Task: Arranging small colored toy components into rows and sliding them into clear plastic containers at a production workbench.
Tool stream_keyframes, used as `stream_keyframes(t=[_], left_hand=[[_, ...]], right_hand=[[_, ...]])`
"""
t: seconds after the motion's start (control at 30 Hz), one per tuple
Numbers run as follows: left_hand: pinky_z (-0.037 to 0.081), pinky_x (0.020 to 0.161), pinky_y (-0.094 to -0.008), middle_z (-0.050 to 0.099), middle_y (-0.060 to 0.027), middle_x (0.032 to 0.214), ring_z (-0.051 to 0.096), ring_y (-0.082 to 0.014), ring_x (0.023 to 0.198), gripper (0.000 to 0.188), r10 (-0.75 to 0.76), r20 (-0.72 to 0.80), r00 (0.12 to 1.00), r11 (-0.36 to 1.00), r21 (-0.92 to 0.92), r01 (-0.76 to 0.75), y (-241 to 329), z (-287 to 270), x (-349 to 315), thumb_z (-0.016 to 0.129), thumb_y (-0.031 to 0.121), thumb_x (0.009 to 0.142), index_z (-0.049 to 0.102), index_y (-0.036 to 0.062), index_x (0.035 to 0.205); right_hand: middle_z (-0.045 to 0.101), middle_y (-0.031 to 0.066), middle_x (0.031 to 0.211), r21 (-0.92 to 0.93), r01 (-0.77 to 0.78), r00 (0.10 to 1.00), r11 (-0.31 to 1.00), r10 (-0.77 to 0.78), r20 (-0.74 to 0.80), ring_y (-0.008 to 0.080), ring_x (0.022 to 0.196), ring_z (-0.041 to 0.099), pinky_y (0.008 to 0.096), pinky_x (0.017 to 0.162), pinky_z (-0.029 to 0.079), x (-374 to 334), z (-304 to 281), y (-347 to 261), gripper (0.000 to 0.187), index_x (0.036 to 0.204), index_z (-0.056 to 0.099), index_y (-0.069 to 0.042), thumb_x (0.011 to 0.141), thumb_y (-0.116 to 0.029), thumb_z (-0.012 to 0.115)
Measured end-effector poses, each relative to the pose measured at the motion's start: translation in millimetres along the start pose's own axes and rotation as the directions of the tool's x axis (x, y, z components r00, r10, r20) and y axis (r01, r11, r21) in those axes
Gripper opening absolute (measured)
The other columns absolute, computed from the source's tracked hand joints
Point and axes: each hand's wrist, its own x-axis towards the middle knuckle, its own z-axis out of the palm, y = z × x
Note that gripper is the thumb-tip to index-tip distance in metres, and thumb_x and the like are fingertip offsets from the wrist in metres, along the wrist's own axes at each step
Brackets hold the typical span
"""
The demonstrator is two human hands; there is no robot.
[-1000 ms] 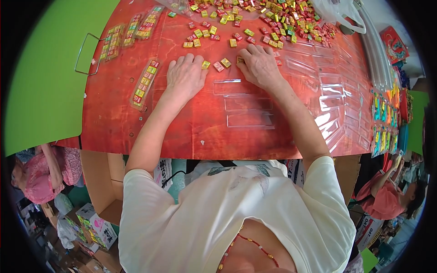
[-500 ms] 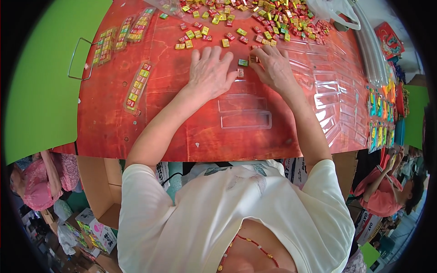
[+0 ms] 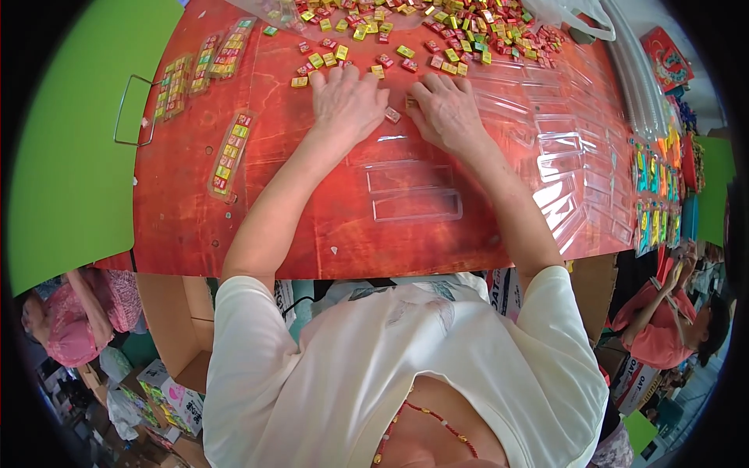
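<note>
My left hand is over the red table, its fingers bent downward and apart, with the thumb away from them. Just beyond its fingertips lie small yellow and red boxes. My right hand has thumb and forefinger brought together around a small box, mostly hidden by the fingers. Between the hands lies a tilted pale red box, close to the left thumb. Nearer to me are clear plastic trays, lying lengthwise across the table.
A pile of little boxes spreads along the far side. One filled tray lies at left, with more filled trays behind it. Several clear trays cover the right side. A white plastic bag sits at far right.
Both hands have shifted slightly left and away from me. The pale red box has moved left and turned. The green box beside the right hand is no longer visible.
</note>
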Motion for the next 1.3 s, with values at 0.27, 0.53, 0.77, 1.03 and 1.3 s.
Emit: stream_keyframes(t=[0.27,0.53,0.77,1.03,1.3], left_hand=[[0.053,0.082,-0.0488,0.054,-0.0183,0.113,0.061,-0.0368,0.105,0.057,-0.085,0.217,0.972,0.962,-0.236,0.137,-34.8,-45.0,-45.2,0.067,0.038,0.089,0.053,0.0071,0.135],[0.055,0.080,-0.0479,0.051,-0.0182,0.115,0.060,-0.0364,0.103,0.056,-0.074,0.269,0.960,0.984,-0.139,0.114,-7.9,-34.4,-45.1,0.071,0.031,0.087,0.051,0.0071,0.134],[0.057,0.071,-0.0490,0.052,-0.0162,0.106,0.063,-0.0349,0.096,0.031,-0.050,0.177,0.983,0.988,-0.136,0.075,-15.5,-24.4,-43.8,0.072,0.026,0.086,0.059,0.0049,0.106],[0.043,0.084,-0.0463,0.056,-0.0131,0.112,0.056,-0.0309,0.105,0.044,-0.051,0.109,0.993,0.997,-0.055,0.058,-10.6,-25.5,-45.0,0.071,0.036,0.085,0.061,0.0079,0.117],[0.034,0.090,-0.0499,0.057,-0.0105,0.117,0.053,-0.0276,0.109,0.040,-0.009,0.058,0.998,0.999,0.031,0.007,-12.7,-6.3,-39.7,0.068,0.028,0.084,0.061,0.0114,0.120]], right_hand=[[0.063,0.0073,0.097,-0.004,0.050,0.995,0.999,-0.049,0.088,0.0256,0.097,0.063,0.0433,0.088,0.042,29.5,22.9,-1.4,0.022,0.104,0.063,-0.010,0.086,-0.022,0.068],[0.062,0.0082,0.098,0.017,0.063,0.993,0.998,-0.064,0.096,0.0273,0.099,0.063,0.0431,0.088,0.043,30.2,22.5,-1.9,0.029,0.111,0.062,-0.010,0.086,-0.022,0.069],[0.061,0.0081,0.104,0.148,0.085,0.996,0.985,-0.090,0.027,0.0266,0.100,0.062,0.0439,0.086,0.044,26.6,7.9,-18.0,0.032,0.108,0.066,-0.011,0.080,-0.024,0.074],[0.059,0.0089,0.106,0.119,0.116,0.985,0.986,-0.130,0.114,0.0271,0.104,0.060,0.0452,0.088,0.044,32.3,20.2,-16.7,0.039,0.119,0.063,-0.012,0.082,-0.021,0.072],[0.060,0.0086,0.105,0.055,0.078,0.991,0.995,-0.084,0.107,0.0298,0.101,0.059,0.0445,0.085,0.044,34.9,19.4,-19.5,0.034,0.115,0.066,-0.013,0.082,-0.017,0.070]])
